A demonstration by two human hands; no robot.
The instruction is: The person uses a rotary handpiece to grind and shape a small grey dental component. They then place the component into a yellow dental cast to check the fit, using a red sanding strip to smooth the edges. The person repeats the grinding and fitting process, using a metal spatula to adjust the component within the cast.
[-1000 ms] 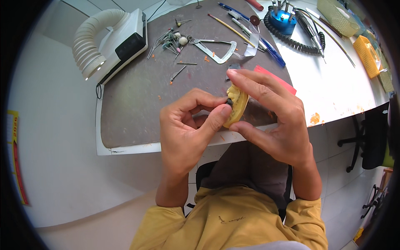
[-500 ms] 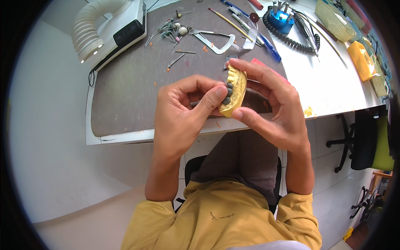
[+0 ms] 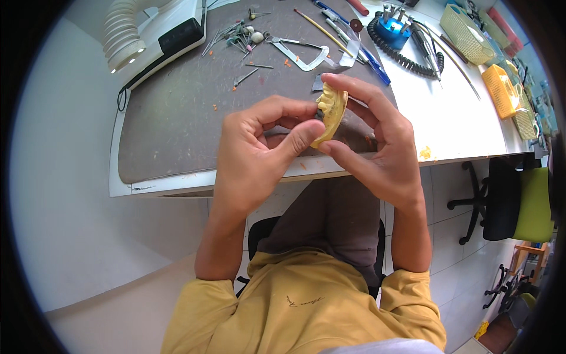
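Observation:
A yellow plaster dental model [image 3: 337,112] is held upright above the table's front edge. My right hand [image 3: 386,138] grips it, fingers at its far end and thumb at the near end. A dark grey dental bridge [image 3: 319,114] sits against the row of teeth on the model's left side. My left hand [image 3: 256,144] is closed, thumb and fingertips pinching around this bridge. The left thumb hides most of it, so I cannot tell whether it is fully seated.
Rotary burs [image 3: 239,40], a metal caliper [image 3: 303,54], and pens and a brush [image 3: 330,29] lie on the brown mat [image 3: 171,130]. A white suction hose [image 3: 122,44] stands at far left. At right are a blue bur stand [image 3: 394,29], a corded handpiece [image 3: 427,44] and baskets [image 3: 501,88].
The left thumb now covers more of the grey bridge, and the model is turned slightly. The whole view has shifted a little.

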